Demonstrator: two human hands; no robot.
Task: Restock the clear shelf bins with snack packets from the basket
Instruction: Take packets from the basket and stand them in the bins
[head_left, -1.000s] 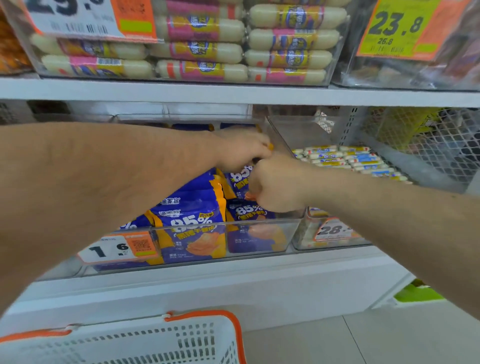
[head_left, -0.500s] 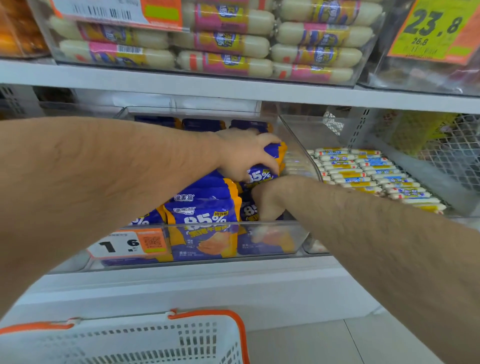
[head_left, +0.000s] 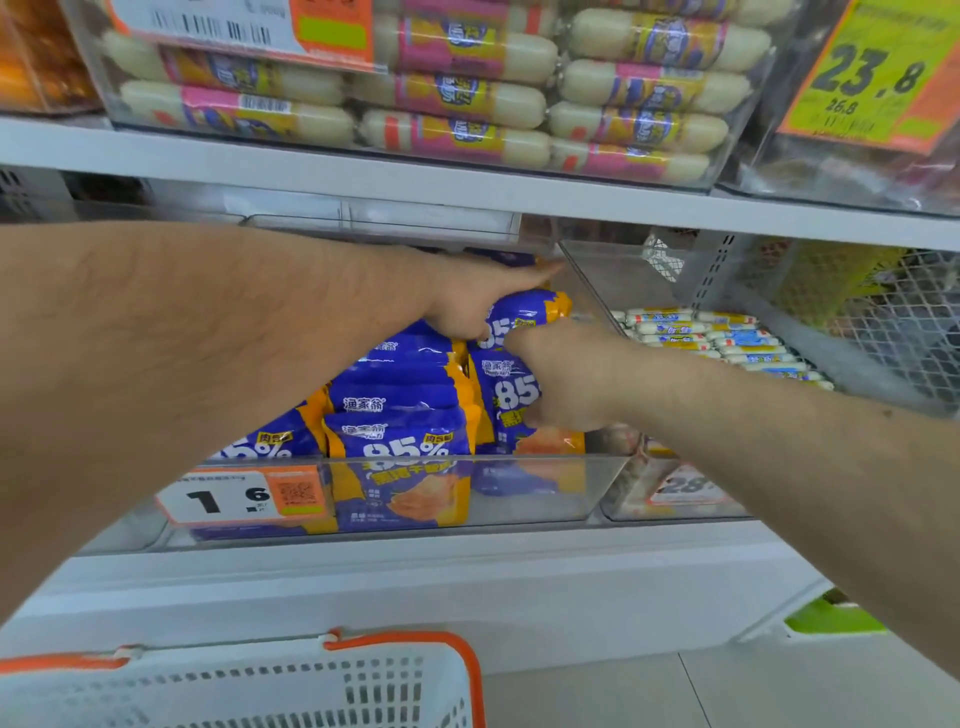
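- Since half a second ago, both hands have shifted toward the right rear of the clear bin (head_left: 524, 488); the left hand (head_left: 470, 304) now lies flatter over the top packet (head_left: 527, 314), and the right hand (head_left: 566, 379) has risen from the bin's front to press against the next packet (head_left: 506, 397).
- Left fingers reach straight back over the top packet, the thumb under its near edge; whether they grip it cannot be told.
- Right fingers curl downward against the front of the blue packet below; how firmly they hold it cannot be told.
- Both forearms cross in front of the bin and hide much of its back rows.
- A price tag (head_left: 244, 496) reading "1 6" sits on the bin's front wall, left side.
- Just right stands a second clear bin (head_left: 675, 499) with small white sausage sticks (head_left: 727, 343).
- On the upper shelf (head_left: 363, 174), another bin holds pale sausages (head_left: 457, 85) with pink and yellow labels; a yellow tag (head_left: 872, 73) reads 23.8.
- A white basket (head_left: 395, 691) with an orange rim stands below, near the floor.
- The packets are glossy blue with orange edges, printed "85%", standing in rows in the bin.
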